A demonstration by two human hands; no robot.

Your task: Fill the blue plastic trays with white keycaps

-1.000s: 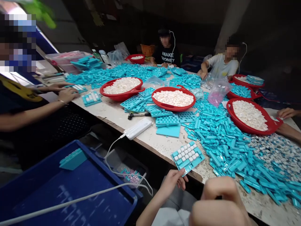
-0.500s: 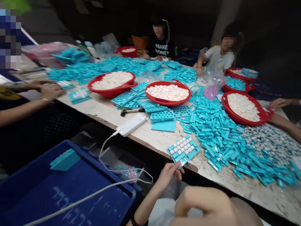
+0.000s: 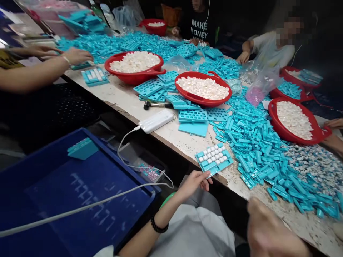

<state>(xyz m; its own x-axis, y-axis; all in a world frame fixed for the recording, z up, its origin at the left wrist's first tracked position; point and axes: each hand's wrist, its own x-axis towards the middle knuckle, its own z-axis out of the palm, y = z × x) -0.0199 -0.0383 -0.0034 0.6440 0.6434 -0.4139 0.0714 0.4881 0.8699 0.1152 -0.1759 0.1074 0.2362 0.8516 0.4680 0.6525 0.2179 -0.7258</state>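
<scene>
My left hand (image 3: 197, 181) pinches the near edge of a turquoise toy keyboard (image 3: 214, 167), thumb on top. Rows of white keys sit in its upper part, and a long turquoise piece lies along its lower part. The keyboard is at the table's front edge, slightly tilted. My right hand (image 3: 270, 228) is low at the right, in front of the table edge, and motion blur hides whether its fingers hold anything. Closest to it is a heap of long turquoise bar pieces (image 3: 257, 150). Behind the keyboard lie turquoise key boards (image 3: 192, 115) and a flat turquoise panel (image 3: 193, 129).
Red baskets of white keys (image 3: 203, 101) (image 3: 134, 76) (image 3: 317, 137) stand on the table. A white power bank (image 3: 157, 121) trails a cable over a blue crate (image 3: 88, 214). A small hammer (image 3: 158, 105) lies nearby. Co-workers sit left, right and across.
My right hand has moved right, from in front of my lap toward the table edge near the bar pieces. My left hand still holds the keyboard. The camera view has tilted down.
</scene>
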